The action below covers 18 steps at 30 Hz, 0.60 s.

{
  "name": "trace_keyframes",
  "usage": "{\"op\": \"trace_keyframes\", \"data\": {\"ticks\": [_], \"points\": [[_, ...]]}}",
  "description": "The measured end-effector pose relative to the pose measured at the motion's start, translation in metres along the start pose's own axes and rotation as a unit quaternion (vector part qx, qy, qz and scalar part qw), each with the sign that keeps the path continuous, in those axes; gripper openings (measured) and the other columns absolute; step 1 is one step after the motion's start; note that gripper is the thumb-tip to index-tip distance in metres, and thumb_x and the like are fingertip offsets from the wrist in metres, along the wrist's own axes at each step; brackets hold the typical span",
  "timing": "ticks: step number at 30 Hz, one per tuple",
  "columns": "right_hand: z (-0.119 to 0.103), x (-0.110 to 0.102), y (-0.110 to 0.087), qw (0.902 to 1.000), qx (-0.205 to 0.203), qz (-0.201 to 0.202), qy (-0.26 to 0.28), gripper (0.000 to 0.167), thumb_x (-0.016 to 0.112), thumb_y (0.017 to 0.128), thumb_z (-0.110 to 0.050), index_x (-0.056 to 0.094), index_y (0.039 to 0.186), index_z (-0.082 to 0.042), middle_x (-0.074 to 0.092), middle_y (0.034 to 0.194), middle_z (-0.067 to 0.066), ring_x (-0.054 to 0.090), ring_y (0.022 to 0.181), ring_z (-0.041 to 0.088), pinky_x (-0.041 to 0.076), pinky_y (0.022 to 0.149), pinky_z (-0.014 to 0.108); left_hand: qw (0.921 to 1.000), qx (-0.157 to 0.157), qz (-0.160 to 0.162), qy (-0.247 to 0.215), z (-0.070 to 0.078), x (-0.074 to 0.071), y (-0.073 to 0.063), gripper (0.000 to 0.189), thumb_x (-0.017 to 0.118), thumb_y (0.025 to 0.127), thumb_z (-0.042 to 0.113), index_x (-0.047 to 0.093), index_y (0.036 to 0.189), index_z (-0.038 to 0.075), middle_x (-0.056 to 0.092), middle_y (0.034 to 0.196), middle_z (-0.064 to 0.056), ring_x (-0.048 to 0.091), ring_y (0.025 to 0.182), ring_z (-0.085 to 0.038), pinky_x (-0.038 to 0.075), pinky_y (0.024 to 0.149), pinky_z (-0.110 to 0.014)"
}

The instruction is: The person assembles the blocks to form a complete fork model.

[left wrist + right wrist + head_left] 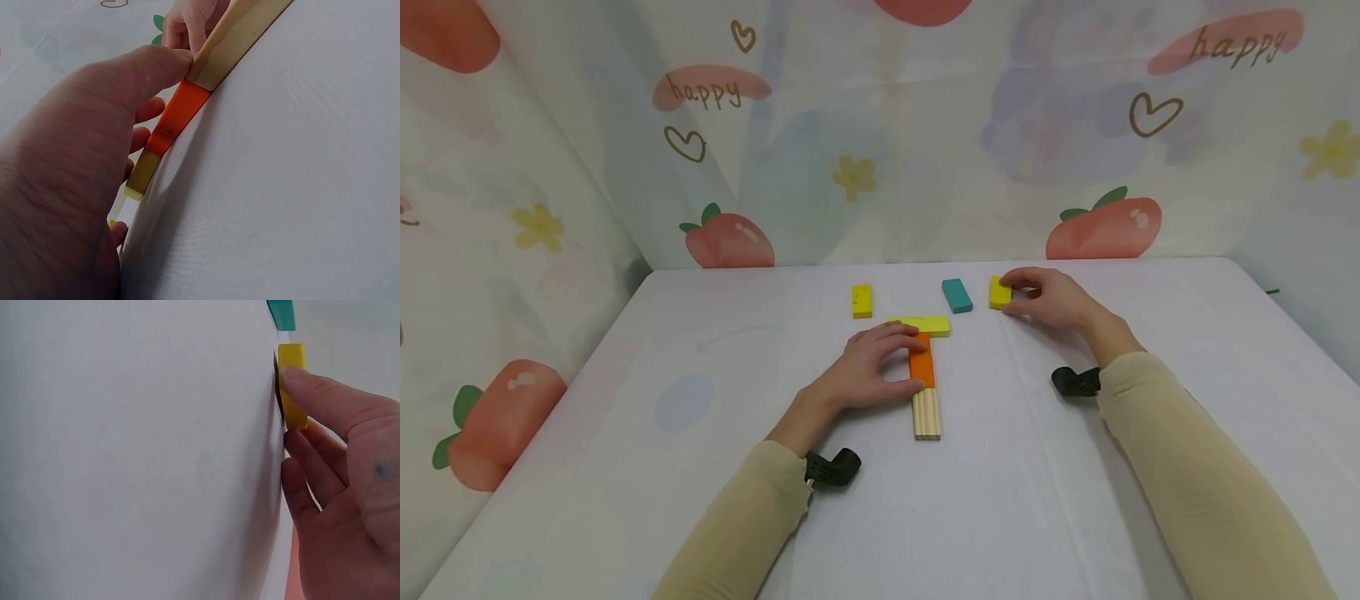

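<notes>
White tabletop: left hand, relaxed, touches orange block, likely steadying it against wood block; at 2 o'clock, right hand pinches yellow block, likely for control.

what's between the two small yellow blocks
Head view: the teal block lies between the left yellow block and the right yellow block, which the right hand pinches.
</notes>
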State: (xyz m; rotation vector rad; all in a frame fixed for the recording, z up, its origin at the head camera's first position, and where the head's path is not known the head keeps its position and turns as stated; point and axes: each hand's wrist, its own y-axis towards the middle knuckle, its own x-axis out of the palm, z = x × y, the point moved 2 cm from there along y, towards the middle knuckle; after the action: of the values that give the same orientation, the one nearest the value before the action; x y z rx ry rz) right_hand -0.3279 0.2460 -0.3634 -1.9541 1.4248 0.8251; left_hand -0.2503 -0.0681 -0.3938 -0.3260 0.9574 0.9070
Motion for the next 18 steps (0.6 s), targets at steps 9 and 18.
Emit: {"op": "trace_keyframes", "data": {"ticks": [9, 18], "points": [[0.0001, 0.0006, 0.0005, 1.0, 0.004, -0.006, 0.007, 0.052, 0.071, 0.097, -0.018, 0.053, 0.144, -0.005, 0.049, 0.149, 0.023, 0.044, 0.133, 0.041, 0.036, 0.115, 0.057, 1.0, 0.001, 0.001, 0.001, -0.0001, 0.0001, 0.0001, 0.048, 0.074, 0.09, 0.042, 0.066, 0.134, 0.022, 0.052, 0.151, 0.002, 0.036, 0.147, -0.02, 0.02, 0.123, -0.051], [-0.0036, 0.0026, -0.0005, 0.9998, -0.001, -0.01, 0.016, 0.052, 0.072, 0.096, -0.018, 0.055, 0.143, -0.006, 0.049, 0.149, 0.021, 0.045, 0.133, 0.04, 0.036, 0.116, 0.056, 1.0, 0.0, 0.0, 0.003, -0.0006, 0.0006, 0.0006, 0.048, 0.074, 0.09, 0.042, 0.066, 0.134, 0.022, 0.052, 0.151, 0.002, 0.037, 0.147, -0.02, 0.019, 0.123, -0.051]]}}
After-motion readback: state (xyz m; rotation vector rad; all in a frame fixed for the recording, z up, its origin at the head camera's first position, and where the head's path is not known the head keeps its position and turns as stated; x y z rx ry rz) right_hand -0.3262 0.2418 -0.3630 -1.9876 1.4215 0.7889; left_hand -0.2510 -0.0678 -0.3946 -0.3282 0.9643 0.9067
